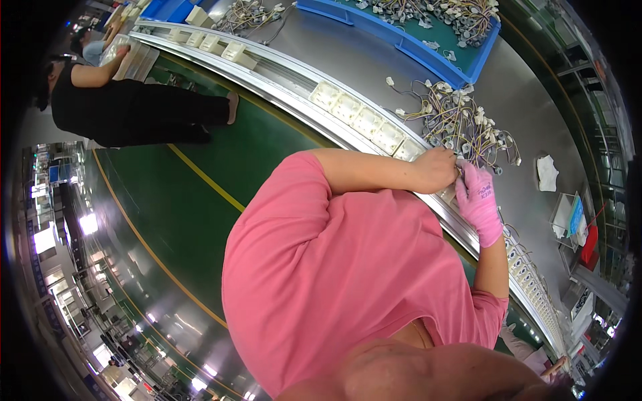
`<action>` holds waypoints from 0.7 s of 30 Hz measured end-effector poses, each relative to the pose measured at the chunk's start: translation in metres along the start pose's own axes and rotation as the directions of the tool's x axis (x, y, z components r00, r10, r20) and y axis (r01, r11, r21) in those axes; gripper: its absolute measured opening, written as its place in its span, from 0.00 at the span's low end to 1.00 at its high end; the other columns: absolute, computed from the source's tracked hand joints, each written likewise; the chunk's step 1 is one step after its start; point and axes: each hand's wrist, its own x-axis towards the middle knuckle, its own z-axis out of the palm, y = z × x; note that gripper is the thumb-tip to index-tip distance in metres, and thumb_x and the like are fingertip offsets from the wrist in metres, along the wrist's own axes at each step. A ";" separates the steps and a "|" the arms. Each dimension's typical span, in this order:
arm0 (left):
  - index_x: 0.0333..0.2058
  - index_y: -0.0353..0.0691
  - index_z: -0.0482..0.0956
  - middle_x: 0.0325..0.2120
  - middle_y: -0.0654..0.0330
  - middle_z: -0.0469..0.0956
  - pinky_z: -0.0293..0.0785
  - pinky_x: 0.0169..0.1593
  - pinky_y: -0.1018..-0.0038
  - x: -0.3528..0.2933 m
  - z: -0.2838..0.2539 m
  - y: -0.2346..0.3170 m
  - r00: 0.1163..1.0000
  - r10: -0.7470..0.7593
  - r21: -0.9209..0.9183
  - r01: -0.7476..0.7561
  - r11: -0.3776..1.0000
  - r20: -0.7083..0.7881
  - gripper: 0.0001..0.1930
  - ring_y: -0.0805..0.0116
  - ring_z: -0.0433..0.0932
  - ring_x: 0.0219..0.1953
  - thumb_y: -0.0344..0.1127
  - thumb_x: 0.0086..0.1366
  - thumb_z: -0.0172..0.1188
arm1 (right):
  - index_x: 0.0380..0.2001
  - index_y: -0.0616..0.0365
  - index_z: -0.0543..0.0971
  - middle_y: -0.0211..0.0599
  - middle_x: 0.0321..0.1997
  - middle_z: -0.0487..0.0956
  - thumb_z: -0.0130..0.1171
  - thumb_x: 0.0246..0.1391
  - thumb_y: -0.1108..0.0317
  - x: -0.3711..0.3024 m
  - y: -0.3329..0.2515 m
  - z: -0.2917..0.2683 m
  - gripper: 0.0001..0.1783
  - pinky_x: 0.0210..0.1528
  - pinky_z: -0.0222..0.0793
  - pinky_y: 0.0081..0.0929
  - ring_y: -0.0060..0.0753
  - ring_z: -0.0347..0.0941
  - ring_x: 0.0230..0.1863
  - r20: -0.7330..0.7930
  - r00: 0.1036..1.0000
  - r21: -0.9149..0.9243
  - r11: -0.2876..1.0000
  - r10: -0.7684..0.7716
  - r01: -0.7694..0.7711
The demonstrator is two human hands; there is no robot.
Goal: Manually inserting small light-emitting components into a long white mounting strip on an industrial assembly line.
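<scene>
My bare left hand is closed, its fingers curled in beside my right hand at the edge of the metal worktop. My right hand, in a pink glove, is closed too, with thumb and fingertips pressed together against the left fingers. Whatever lies between the fingertips is too small and hidden to make out. Just beyond both hands spreads a loose pile of wired connectors with white plugs and grey ends. A row of white plastic housings sits in the rail, running up to my left hand.
A blue tray holding many wired connectors stands on the worktop at the back. A white cloth and a small rack are at right. More housings with wires line the rail there. A person in black stands far left.
</scene>
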 end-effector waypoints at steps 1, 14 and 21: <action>0.24 0.37 0.77 0.28 0.56 0.73 0.67 0.42 0.65 -0.002 0.001 -0.002 1.000 -0.013 -0.058 0.011 0.998 -0.020 0.08 0.58 0.70 0.39 0.35 0.50 0.54 | 0.47 0.59 0.67 0.49 0.36 0.75 0.49 0.48 0.72 -0.001 -0.002 0.001 0.20 0.48 0.62 0.44 0.51 0.71 0.39 0.001 1.000 -0.001 1.000 -0.003 0.003; 0.28 0.40 0.76 0.31 0.58 0.70 0.65 0.44 0.66 -0.006 0.009 -0.006 0.982 -0.159 -0.271 0.127 0.954 -0.098 0.09 0.60 0.69 0.40 0.38 0.51 0.59 | 0.49 0.55 0.65 0.51 0.29 0.74 0.48 0.48 0.71 -0.001 0.013 0.005 0.22 0.36 0.65 0.45 0.54 0.71 0.33 0.242 0.963 -0.113 0.989 0.120 -0.095; 0.28 0.41 0.77 0.31 0.58 0.70 0.64 0.44 0.66 -0.006 0.008 -0.006 0.981 -0.156 -0.285 0.118 0.951 -0.116 0.07 0.60 0.68 0.40 0.37 0.51 0.57 | 0.32 0.58 0.70 0.48 0.31 0.73 0.49 0.46 0.68 -0.003 0.020 0.021 0.08 0.38 0.63 0.43 0.54 0.69 0.34 -0.024 0.998 -0.386 0.921 -0.067 0.052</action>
